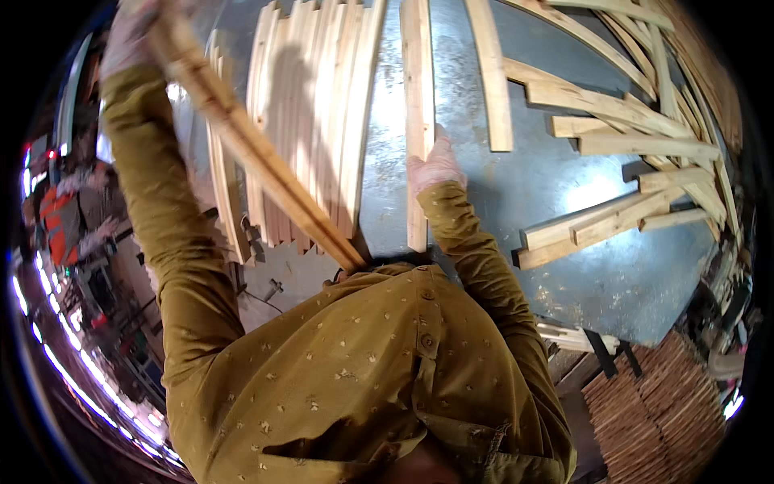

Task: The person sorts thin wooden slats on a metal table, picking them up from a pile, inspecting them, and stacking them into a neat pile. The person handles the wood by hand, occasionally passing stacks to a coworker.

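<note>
At the upper left my left hand (129, 39), in a pale covering, is closed on a long wooden board (254, 157). This board is lifted and slants down across the view to my waist; it has a dark line along its length. My right hand (437, 168) grips the near part of a pale wooden strip (418, 81) on the metal tabletop, its thumb on the right edge. Between my hands lies a row of pale strips (310, 121), side by side and partly behind the slanted board. Motion blurs my left hand somewhat.
On the right of the metal table (629, 282) is a loose heap of crossed boards (637, 137). One separate board (490, 77) lies right of my strip. A brown stack of thin wood (657, 395) stands beyond the table's near right corner. A person in an orange vest (60, 222) is at far left.
</note>
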`<state>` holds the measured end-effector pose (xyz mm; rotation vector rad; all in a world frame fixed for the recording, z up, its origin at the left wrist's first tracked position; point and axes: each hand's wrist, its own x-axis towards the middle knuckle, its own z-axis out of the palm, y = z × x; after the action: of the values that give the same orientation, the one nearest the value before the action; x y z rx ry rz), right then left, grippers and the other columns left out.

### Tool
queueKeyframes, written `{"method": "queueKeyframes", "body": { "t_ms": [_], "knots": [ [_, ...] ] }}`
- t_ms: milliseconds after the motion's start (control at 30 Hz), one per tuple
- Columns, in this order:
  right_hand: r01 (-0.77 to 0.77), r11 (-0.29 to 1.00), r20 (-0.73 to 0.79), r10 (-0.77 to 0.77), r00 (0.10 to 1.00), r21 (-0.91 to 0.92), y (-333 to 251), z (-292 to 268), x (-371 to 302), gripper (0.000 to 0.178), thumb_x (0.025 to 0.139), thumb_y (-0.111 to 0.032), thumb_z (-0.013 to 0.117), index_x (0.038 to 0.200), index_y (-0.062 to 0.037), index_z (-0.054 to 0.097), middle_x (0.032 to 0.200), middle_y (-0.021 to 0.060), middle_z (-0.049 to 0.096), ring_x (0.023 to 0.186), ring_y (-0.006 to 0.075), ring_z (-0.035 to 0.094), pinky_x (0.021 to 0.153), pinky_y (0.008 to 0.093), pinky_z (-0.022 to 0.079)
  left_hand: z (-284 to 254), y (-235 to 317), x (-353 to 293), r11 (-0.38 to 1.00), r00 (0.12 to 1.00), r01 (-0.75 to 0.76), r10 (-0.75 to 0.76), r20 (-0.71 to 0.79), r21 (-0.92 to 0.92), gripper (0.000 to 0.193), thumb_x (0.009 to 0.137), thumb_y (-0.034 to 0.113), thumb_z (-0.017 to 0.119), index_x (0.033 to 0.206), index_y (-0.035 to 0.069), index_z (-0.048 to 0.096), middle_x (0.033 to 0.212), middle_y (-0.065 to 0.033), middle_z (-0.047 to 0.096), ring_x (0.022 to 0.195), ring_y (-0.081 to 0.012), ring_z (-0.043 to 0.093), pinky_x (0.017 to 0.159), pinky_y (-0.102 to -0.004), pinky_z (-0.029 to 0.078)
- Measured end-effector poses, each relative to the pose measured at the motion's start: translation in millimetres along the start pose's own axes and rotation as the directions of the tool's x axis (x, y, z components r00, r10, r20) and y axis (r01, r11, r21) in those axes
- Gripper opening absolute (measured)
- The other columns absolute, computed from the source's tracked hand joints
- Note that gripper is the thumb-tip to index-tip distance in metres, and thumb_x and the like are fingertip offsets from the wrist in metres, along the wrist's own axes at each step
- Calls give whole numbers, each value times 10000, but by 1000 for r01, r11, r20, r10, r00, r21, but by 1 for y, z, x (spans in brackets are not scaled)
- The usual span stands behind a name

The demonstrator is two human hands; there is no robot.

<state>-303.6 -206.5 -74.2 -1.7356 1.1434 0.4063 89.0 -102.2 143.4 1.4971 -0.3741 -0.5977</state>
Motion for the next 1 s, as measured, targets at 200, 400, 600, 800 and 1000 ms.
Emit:
{"method": "queueKeyframes", "body": {
  "t_ms": [200, 400, 600, 800, 1000],
  "knots": [
    [84, 950, -38, -76, 996, 300, 21, 94, 36, 911, 829, -235, 736, 1523, -11, 190, 1409, 285, 469, 1299, 343, 499, 1117, 366, 391, -87, 56, -130, 990, 987, -112, 100, -129, -89, 627, 881, 238, 672, 1351, -100, 430, 1213, -204, 606, 1082, -243, 630, 961, -322, 525],
    [-248, 385, 370, -286, 884, 889, 61, 48, 42, 587, 896, -48, 675, 1406, 48, 400, 1242, 180, 604, 1158, 240, 597, 1014, 346, 503, -24, -82, -224, 928, 996, 61, -34, 79, -367, 431, 845, 293, 755, 1144, 28, 591, 823, -75, 684, 675, -180, 696, 548, -265, 604],
    [87, 578, 349, -599, 721, 812, 79, 36, 40, 612, 1070, -401, 239, 1460, 66, 299, 1436, 253, 435, 1342, 304, 453, 1171, 384, 335, 42, -154, -265, 957, 974, 227, -228, 20, -178, 621, 780, 292, 818, 1207, 3, 472, 813, -96, 624, 673, -216, 652, 600, -365, 635],
    [-7, 417, 186, -391, 901, 909, 10, 41, 0, 587, 1019, -354, 488, 1465, -14, 316, 1264, 242, 547, 1131, 283, 590, 874, 342, 564, 110, -150, -234, 855, 910, 373, -412, 35, 360, 1266, 619, 401, 923, 1484, -128, 165, 1442, -321, 406, 1378, -376, 381, 1157, -350, 302],
    [176, 909, -147, -129, 981, 378, 8, 31, -28, 571, 969, -424, 532, 1299, 32, 438, 950, 174, 649, 812, 225, 632, 704, 332, 550, 25, -130, -221, 785, 936, 346, -249, -250, 513, 945, 719, 345, 847, 1425, -41, 352, 1316, -261, 530, 1223, -329, 534, 1049, -367, 433]
  ]
}}
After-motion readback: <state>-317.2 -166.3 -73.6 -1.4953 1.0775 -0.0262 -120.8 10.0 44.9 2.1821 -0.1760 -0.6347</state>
